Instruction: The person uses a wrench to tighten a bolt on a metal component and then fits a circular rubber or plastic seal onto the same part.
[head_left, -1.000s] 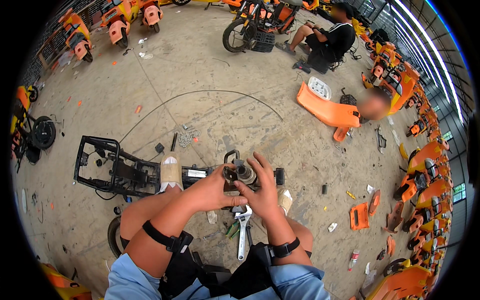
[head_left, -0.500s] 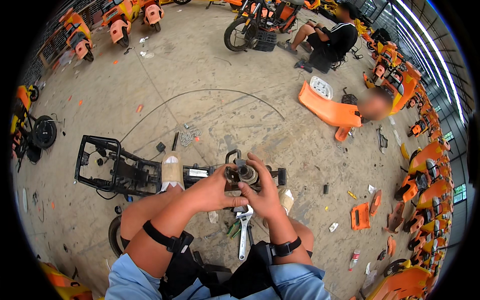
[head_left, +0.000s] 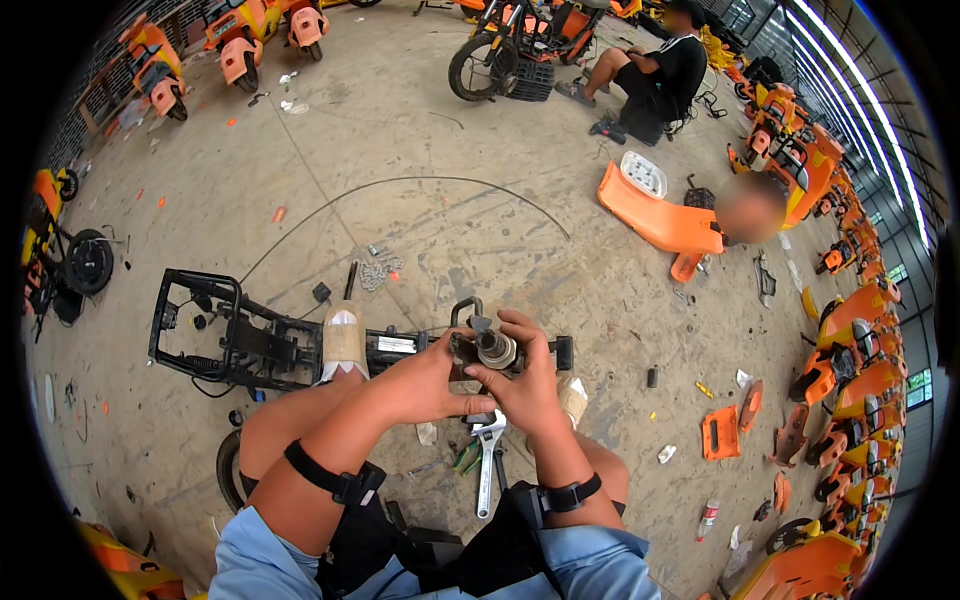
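Note:
A black scooter frame (head_left: 262,352) lies across the floor in front of me, between my legs. At its right end stands a metal steering tube with a ringed collar (head_left: 496,349). My right hand (head_left: 527,385) curls around the collar's right side, thumb and fingers closed on it. Against the tube's left side, my left hand (head_left: 438,382) is wrapped with its thumb stretched toward the right hand; its fingertips are partly hidden behind the metal. Just below both hands lies an adjustable wrench (head_left: 487,465), with green-handled pliers (head_left: 466,457) beside it.
A chain (head_left: 380,273) and a long thin cable (head_left: 420,179) lie beyond the frame. Orange body panels (head_left: 650,215) sit to the right. A seated person (head_left: 675,70) is by a partly stripped scooter (head_left: 520,50). Rows of orange scooters (head_left: 860,370) line the right side.
My right hand's fingers and thumb have shifted slightly around the collar. My left hand has stayed in place. The seated person has leaned a little to the left.

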